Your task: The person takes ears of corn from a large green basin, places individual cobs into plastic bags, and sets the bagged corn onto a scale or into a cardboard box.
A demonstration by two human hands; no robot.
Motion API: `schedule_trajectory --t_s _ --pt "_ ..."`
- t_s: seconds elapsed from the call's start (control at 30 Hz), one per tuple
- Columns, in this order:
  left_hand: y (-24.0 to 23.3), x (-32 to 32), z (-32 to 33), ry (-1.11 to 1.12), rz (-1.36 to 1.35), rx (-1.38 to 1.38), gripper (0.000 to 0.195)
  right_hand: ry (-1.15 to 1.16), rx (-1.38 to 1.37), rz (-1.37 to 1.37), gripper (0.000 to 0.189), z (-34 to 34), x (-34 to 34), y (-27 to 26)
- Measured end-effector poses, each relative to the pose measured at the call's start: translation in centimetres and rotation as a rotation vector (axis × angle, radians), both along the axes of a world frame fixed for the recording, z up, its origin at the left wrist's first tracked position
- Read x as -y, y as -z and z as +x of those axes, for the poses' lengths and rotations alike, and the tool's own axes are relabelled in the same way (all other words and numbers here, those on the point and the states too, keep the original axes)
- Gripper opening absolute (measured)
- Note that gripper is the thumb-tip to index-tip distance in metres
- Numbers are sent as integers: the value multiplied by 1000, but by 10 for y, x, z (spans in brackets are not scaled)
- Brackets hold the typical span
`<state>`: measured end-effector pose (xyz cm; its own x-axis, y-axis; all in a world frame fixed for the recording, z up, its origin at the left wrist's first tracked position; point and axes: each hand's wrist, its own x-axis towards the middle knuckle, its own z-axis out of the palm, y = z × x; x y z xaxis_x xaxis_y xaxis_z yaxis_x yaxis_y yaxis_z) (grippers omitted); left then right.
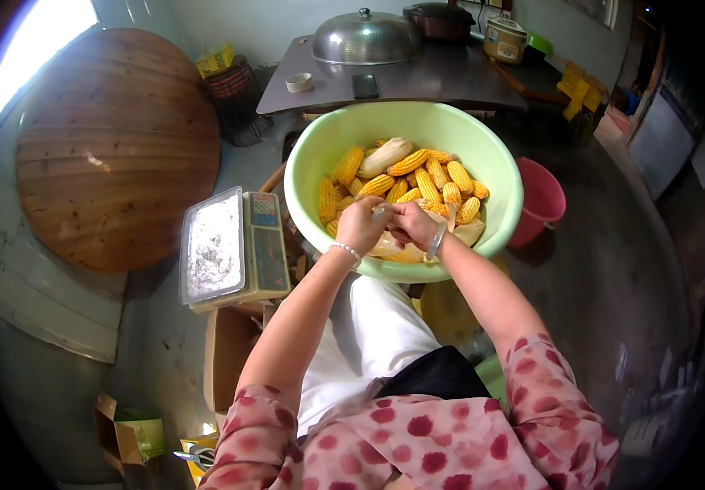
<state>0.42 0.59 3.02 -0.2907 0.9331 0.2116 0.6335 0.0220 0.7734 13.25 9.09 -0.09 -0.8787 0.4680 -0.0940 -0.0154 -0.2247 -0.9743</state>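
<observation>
Inside a large pale green plastic basin (499, 159) lie many yellow ears of corn (429, 184), husks removed. One ear still wrapped in pale husk (386, 157) rests on top of the pile towards the back. My left hand (361, 225) and my right hand (415, 225) meet above the front part of the basin, fingers curled together. Both grip pale corn husk (410, 252), which spreads below them against the near wall. My fingers hide most of what is between them. A beaded bracelet circles my left wrist, a bangle (436, 240) my right.
Left of the basin stands a digital scale (269, 245) with a clear-rimmed tray. A round wooden tabletop (119, 150) leans on the wall. Behind, a table (328, 92) bears a metal dome lid (366, 40), phone (364, 86) and tape roll (299, 82). A pink bucket (539, 199) stands right.
</observation>
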Motion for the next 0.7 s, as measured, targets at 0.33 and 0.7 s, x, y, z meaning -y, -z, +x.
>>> schedule_trajectory --t_s 0.33,0.7 --pt "-32 -6 -10 -104 -20 -671 22 103 -11 38 19 1 -15 12" --pt "-52 -27 5 174 -162 -114 19 -101 -157 78 15 -2 -4 2"
